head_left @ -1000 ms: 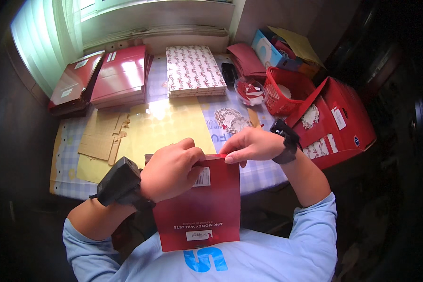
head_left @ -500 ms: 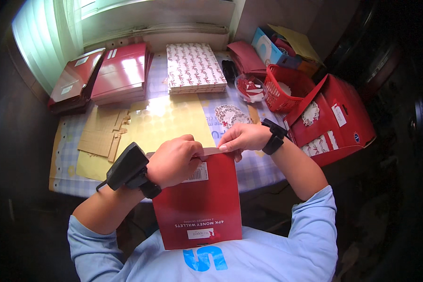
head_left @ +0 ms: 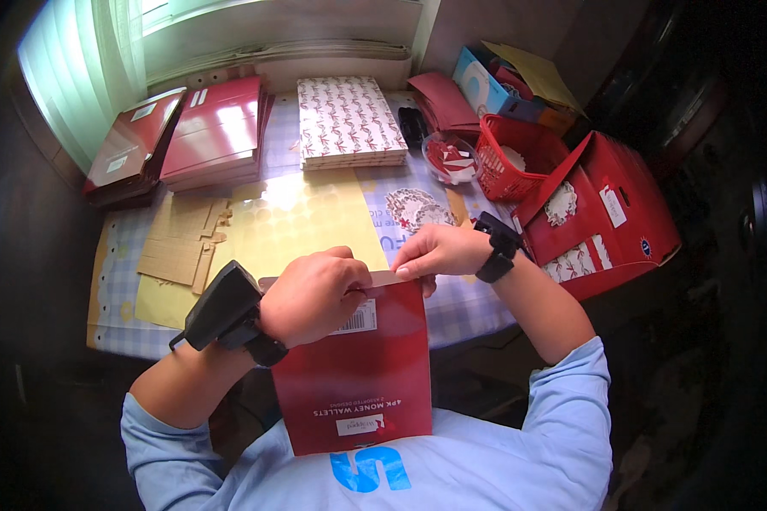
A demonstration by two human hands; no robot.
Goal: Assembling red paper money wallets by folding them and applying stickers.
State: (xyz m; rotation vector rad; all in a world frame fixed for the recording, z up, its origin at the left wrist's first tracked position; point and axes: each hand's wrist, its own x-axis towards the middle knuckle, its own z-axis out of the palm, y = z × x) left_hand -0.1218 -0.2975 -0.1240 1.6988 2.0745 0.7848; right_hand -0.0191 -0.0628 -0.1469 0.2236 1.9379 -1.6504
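A flat red card packet (head_left: 354, 362) leans from the table's front edge against my shirt, its printing upside down to me. A pale strip, or folded flap, (head_left: 386, 278) runs along its far edge. My left hand (head_left: 315, 292) is closed over that edge, knuckles up, and partly covers a white barcode label (head_left: 362, 317). At the far right corner, my right hand (head_left: 433, 254) pinches the pale strip between thumb and fingers. The left fingertips are hidden under the hand. Each wrist wears a black strapped device.
Red card stacks (head_left: 211, 128) and a patterned white stack (head_left: 349, 119) stand at the back. Yellow sheets (head_left: 307, 213) and brown card pieces (head_left: 179, 238) lie left of centre. Wreath-shaped cutouts (head_left: 415, 209), a clear bowl (head_left: 452, 159), a red basket (head_left: 507, 162) and a large red box (head_left: 609, 213) sit right.
Both hands stay on the packet's far edge with almost the same grip. The whole view has shifted slightly, and the packet appears a little further left.
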